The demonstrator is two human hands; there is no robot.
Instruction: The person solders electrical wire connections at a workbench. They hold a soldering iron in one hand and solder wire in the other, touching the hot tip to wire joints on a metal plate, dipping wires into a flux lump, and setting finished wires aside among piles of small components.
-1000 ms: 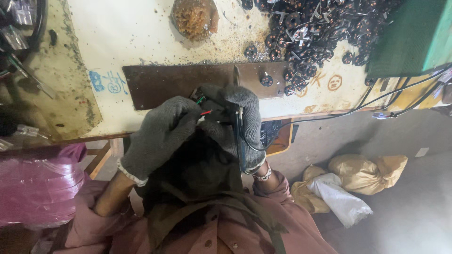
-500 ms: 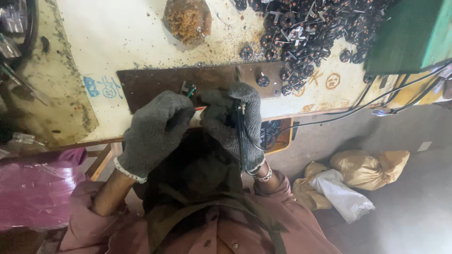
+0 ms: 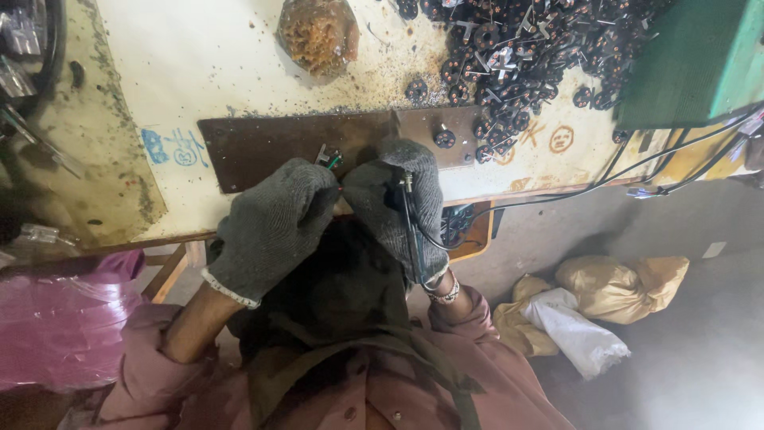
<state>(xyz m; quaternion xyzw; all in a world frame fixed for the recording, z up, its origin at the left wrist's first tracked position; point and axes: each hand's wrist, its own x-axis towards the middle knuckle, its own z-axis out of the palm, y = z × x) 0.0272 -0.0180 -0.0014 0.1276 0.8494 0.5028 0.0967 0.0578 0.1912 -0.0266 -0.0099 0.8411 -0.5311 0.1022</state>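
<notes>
Nearest the body, both in grey knit gloves, just short of the brown metal plate (image 3: pixel 263 147) that serves here as the landmark. Left hand (image 3: pixel 274 227) clenched round a small part with green and red wires (image 3: pixel 328 157), whose metal tip pokes out above the knuckles and over the plate's near edge. Right hand (image 3: pixel 402 203) closed on a thin metal-tipped tool (image 3: pixel 407 185), tip upward, its black cord (image 3: pixel 414 239) trailing down across the palm toward the wrist.

Best done, by the look of it, with wrists braced against the surface (image 3: pixel 199 64) edge, the part held steady in the left, and the tool tip brought in slowly from the right, cord kept clear of the joint. Loose glove fabric likely to snag the wires; a firm pinch near the tip advisable.

The part itself: mostly hidden inside the glove, only a pale metal end and short coloured wires on show; exact shape impossible to tell.

On the plate's right end, one small round dark piece (image 3: pixel 444 138). Beyond the plate to the right, a heap of similar dark round pieces (image 3: pixel 533 48) with scraps scattered about. Straight beyond, a brown lumpy sponge-like wad (image 3: pixel 320 32). Far right of the plate, a green box (image 3: pixel 692 60).
</notes>
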